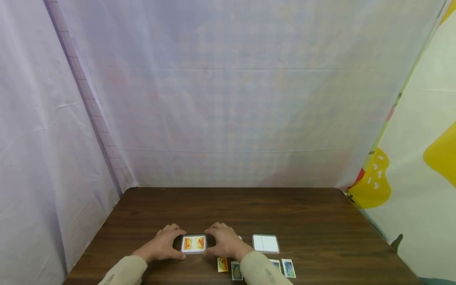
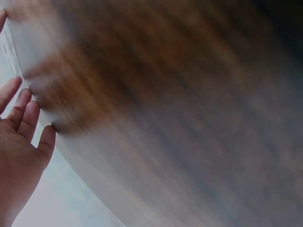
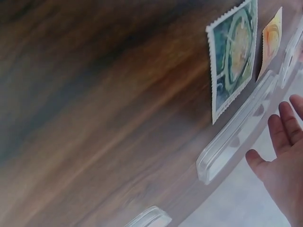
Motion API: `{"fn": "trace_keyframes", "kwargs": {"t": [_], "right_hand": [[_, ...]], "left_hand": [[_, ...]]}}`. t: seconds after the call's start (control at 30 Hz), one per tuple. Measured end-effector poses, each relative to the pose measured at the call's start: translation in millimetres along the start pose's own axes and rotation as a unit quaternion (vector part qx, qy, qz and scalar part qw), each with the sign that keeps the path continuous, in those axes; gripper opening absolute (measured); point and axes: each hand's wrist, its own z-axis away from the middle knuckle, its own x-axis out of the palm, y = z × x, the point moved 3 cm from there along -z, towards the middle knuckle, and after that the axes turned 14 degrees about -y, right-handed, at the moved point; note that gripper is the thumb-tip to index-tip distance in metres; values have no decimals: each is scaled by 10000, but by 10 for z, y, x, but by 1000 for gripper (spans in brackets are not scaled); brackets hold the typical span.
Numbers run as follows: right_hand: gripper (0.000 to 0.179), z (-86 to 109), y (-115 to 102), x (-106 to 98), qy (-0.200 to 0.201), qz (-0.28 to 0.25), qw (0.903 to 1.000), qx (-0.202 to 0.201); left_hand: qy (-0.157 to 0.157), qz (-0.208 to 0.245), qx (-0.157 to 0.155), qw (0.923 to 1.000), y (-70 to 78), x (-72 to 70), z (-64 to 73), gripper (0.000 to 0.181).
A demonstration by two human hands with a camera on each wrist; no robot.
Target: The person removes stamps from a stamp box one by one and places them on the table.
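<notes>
A small clear case with two orange stamps on a white backing lies on the table between the two hands. My left hand holds its left end, index finger at the far corner and thumb at the near one. The other fingers spread straight toward the wood in the left wrist view. At the right end my right hand holds it in a matching way, fingers lightly bent. Just in front of the right hand lie an orange stamp and a dark green stamp. Contact at the case edges is small to see.
A clear case with a white inside lies to the right. Another clear case, mostly hidden by the right hand in the head view, sits between. Near the right sleeve is a blue-green stamp, beside a partly covered stamp.
</notes>
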Motion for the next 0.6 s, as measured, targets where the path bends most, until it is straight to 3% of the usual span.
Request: {"fn": "trace_keyframes", "kwargs": {"t": [0.17, 0.6], "right_hand": [[64, -52, -17, 17, 67, 142, 9999, -52], [66, -161, -64, 91, -244, 456, 9986, 141]], "left_hand": [[-20, 61, 3, 10000, 7, -2, 0, 70], [-95, 9, -27, 10000, 2, -12, -12, 62]]}}
